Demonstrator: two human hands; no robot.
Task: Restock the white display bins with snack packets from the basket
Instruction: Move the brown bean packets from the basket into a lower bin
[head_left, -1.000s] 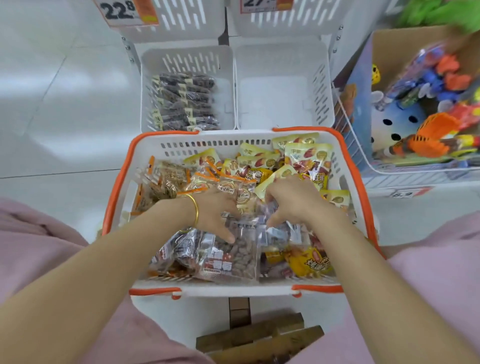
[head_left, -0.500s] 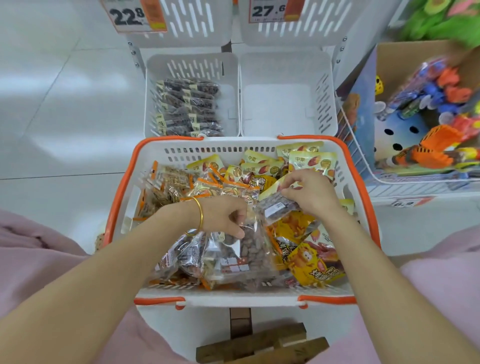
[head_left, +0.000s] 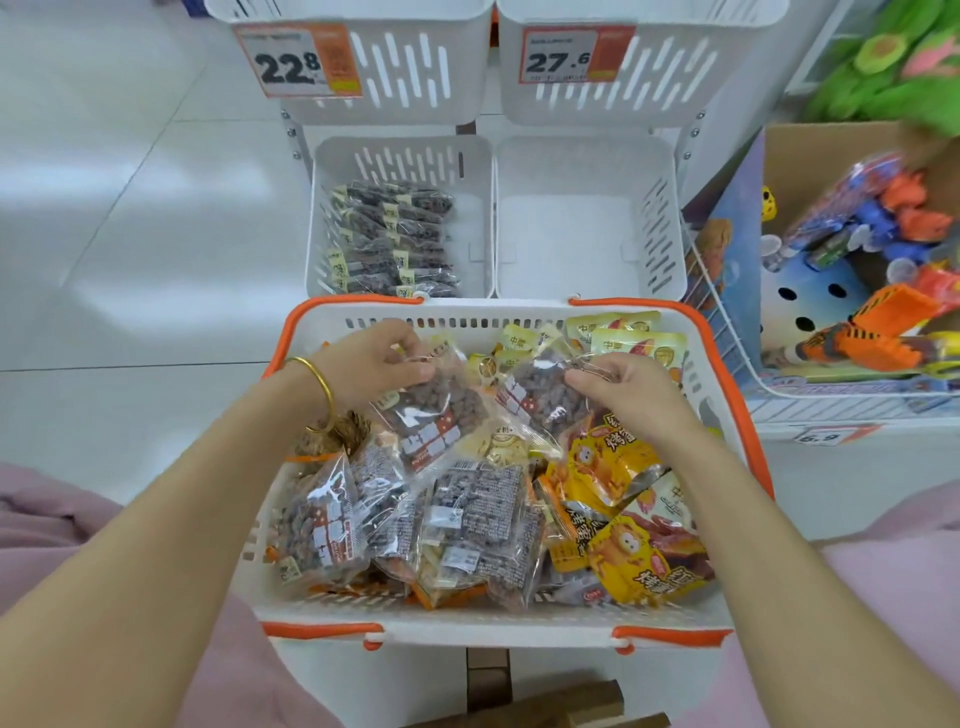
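22.8 tag (head_left: 297, 62), 27.6 tag (head_left: 574, 54) on bins (head_left: 410, 67); 6.9 tag (head_left: 826, 436) rt.

Basket (head_left: 493, 631) nearest, centre; packets (head_left: 478, 514) heaped in it. Left hand (head_left: 379, 358) and right hand (head_left: 623, 389) over its far half, a packet in each. Behind basket: left bin (head_left: 400, 156), bags (head_left: 389, 244) stacked inside; right bin (head_left: 571, 260) just beside it. Upper bins (head_left: 410, 67) above, further back. Toy box (head_left: 841, 150) at right.
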